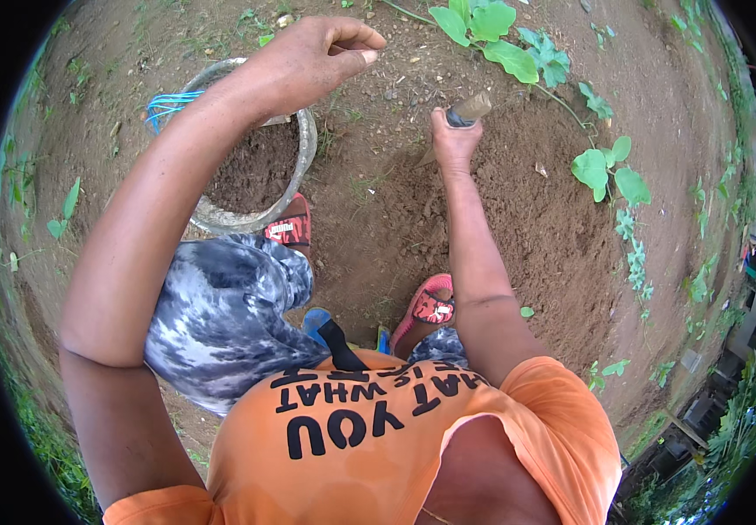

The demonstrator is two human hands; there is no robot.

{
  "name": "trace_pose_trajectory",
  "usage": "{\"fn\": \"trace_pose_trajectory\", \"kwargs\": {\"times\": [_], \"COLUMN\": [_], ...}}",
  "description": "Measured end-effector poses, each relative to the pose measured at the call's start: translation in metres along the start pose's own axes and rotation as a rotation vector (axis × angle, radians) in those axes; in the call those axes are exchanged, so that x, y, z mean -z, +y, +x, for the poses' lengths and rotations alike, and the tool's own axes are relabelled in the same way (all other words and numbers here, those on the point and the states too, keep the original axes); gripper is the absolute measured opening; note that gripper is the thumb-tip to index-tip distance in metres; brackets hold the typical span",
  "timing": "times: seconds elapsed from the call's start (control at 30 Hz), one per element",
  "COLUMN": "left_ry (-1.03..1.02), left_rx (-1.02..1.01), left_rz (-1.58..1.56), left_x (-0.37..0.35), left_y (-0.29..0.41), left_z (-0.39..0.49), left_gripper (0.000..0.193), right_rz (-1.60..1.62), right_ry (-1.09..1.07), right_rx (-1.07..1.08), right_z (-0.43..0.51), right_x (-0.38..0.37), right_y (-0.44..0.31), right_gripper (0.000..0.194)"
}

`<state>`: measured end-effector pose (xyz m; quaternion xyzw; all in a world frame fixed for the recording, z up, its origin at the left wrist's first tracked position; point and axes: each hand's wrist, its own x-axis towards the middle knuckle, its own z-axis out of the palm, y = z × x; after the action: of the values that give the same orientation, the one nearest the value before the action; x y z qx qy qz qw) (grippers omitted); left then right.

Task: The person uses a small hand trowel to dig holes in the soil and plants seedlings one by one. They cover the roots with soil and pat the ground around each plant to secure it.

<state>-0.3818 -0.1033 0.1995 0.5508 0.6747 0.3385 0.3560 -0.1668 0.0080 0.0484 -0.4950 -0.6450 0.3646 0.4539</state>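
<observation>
My right hand (455, 139) grips the wooden handle (473, 108) of a hand tool, with a dark band around the handle just above my fist. What looks like part of its blade (428, 157) shows low beside the hand, against loose brown soil (522, 190). Raised at the top, my left hand (325, 56) is loosely curled, thumb apart from the fingers, and holds nothing visible. Below the left forearm stands a round, grey-rimmed tub (310, 141) partly filled with dark soil (259, 164). The forearm hides part of its rim.
Blue strings (171, 105) hang at the tub's far left side. A leafy vine (512, 59) trails along the right of the dug soil. My sandalled feet stand by the tub and the soil, with a red sandal (433, 305) on the right. Blocks (745, 328) line the far right.
</observation>
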Motion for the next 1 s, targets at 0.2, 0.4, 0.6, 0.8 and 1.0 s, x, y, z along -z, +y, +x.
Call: {"fn": "trace_pose_trajectory", "kwargs": {"times": [0.2, 0.4, 0.6, 0.8, 1.0], "left_ry": [0.003, -0.023, -0.025, -0.067, -0.024], "left_rx": [0.087, 0.051, -0.031, 0.068, -0.037], "left_rz": [0.123, 0.057, 0.007, -0.028, 0.032], "left_x": [-0.002, 0.002, 0.001, 0.004, 0.001], "left_y": [-0.008, -0.013, -0.003, 0.004, 0.003], "left_z": [0.001, -0.007, -0.007, -0.005, -0.004], "left_gripper": [0.037, 0.037, 0.039, 0.038, 0.037], "right_rz": [-0.048, 0.026, 0.653, 0.489, -0.063], "right_ry": [-0.309, -0.033, -0.021, -0.102, -0.27], "right_rx": [-0.293, -0.296, 0.048, 0.161, -0.255], "right_z": [0.032, -0.016, 0.014, 0.013, -0.033], "right_x": [-0.035, 0.05, 0.12, 0.08, -0.054], "right_y": [0.091, 0.041, -0.034, -0.114, 0.044], "right_gripper": [0.022, 0.02, 0.015, 0.017, 0.032]}}
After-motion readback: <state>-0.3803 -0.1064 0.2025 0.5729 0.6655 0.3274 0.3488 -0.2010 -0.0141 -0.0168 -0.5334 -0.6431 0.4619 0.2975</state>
